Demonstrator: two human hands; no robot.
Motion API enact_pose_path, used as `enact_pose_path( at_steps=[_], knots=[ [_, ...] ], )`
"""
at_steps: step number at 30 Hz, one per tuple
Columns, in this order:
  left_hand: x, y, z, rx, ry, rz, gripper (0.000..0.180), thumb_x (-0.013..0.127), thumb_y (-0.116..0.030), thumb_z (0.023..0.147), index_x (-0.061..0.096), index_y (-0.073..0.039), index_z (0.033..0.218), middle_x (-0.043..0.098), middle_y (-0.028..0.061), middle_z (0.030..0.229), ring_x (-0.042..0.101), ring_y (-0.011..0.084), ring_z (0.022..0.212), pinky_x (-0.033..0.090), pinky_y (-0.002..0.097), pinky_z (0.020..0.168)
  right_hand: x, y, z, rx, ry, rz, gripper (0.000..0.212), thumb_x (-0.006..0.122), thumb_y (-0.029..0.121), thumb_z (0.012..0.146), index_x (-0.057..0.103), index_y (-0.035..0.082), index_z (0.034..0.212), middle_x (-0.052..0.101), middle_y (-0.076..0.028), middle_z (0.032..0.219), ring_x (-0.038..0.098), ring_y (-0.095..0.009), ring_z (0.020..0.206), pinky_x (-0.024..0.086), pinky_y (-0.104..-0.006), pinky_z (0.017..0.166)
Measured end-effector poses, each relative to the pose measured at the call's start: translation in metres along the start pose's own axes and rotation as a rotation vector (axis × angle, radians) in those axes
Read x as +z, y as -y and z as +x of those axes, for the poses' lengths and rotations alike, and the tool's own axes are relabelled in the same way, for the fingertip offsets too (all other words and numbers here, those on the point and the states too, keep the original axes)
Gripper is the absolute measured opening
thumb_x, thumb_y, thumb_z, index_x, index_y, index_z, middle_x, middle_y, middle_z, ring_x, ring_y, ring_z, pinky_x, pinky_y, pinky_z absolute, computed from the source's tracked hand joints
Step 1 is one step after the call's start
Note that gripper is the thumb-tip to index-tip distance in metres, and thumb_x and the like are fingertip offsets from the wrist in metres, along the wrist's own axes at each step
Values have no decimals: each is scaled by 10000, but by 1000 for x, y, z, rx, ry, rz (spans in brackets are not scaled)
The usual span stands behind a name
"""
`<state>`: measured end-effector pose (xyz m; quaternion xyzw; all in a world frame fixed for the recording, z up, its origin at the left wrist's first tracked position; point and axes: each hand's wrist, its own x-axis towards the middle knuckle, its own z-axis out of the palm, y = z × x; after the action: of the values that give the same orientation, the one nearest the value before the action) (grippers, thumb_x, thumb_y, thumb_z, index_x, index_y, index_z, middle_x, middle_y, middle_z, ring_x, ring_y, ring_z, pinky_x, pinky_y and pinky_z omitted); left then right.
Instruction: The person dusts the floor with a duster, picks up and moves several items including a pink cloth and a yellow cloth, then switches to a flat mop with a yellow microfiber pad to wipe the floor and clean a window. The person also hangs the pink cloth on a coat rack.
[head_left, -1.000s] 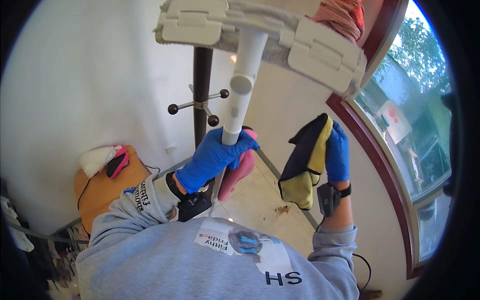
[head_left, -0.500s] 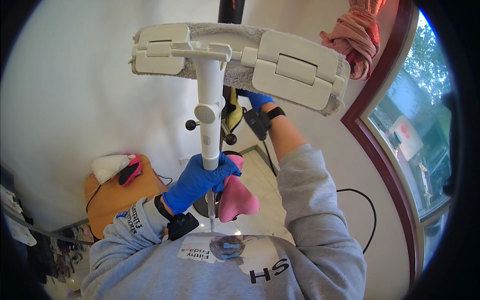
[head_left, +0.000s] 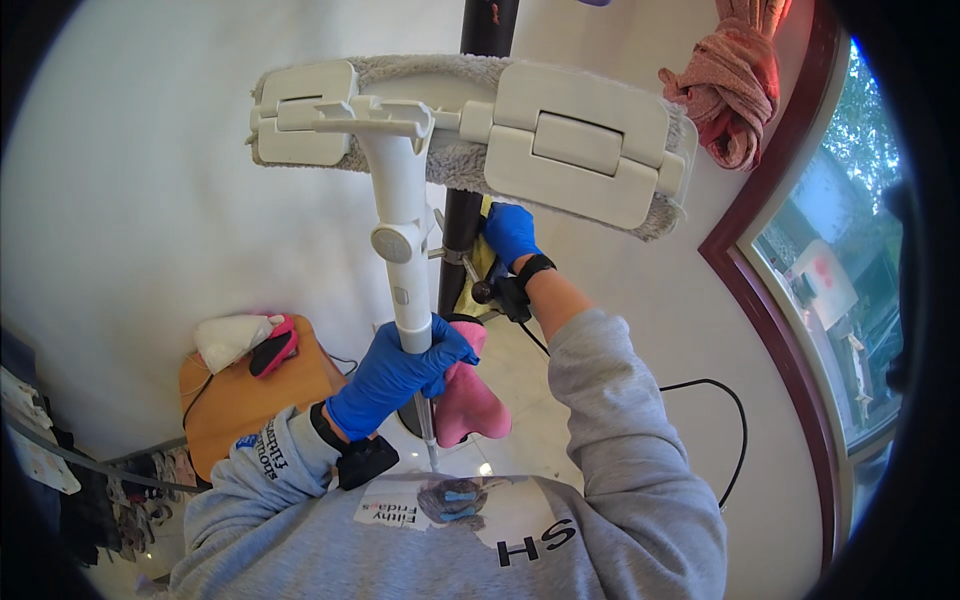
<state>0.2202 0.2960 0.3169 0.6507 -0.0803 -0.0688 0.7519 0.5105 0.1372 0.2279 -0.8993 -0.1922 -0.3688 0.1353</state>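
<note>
In my blue-gloved left hand is the white handle of a flat mop, gripped low and held upright. Its wide white head, backed with a grey fluffy pad, spans the upper view. Beyond the mop rises a black pole with a metal clamp and a dark ball knob. My right hand, also blue-gloved, is at that pole with its fingers curled round a yellow cloth, partly hidden behind hand and pole. A pink saddle-shaped thing sits just beyond my left hand.
On the left a wooden seat carries a white bundle and a pink-and-black item. At the right are a red-framed window and a knotted pink curtain. A black cable loops beside my right arm.
My right hand has come lower along the pole and shows more fully. The mop head has shifted slightly left, while the pole appears farther right. My left hand keeps its grip.
</note>
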Motion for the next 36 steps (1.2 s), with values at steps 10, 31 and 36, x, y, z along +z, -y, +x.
enact_pose_path(
  at_steps=[10,31,36],
  knots=[
    [-7,1,-1,41,-15,-10,130,632,-136,852,589,-26,797,655,92,745,508,90,452,406,210,410,-30,-20,-14,163,-58,43,105,580,136,722,649,65,759,634,-185,761,603,-392,714,488,-458,646],
    [33,12,29,36,93,-86,152,674,-178,831,627,-34,837,642,60,721,500,73,474,404,208,428,-239,-13,-121,528,735,1358,597,605,158,845,368,84,1389,511,19,760,469,-77,705,411,-242,681],
    [59,21,43,83,247,-79,185,667,-174,836,648,-36,958,663,68,858,573,94,550,462,211,484,-259,21,-123,297,914,960,431,655,254,836,563,46,1202,644,-39,911,542,-102,816,454,-279,780]
  ],
)
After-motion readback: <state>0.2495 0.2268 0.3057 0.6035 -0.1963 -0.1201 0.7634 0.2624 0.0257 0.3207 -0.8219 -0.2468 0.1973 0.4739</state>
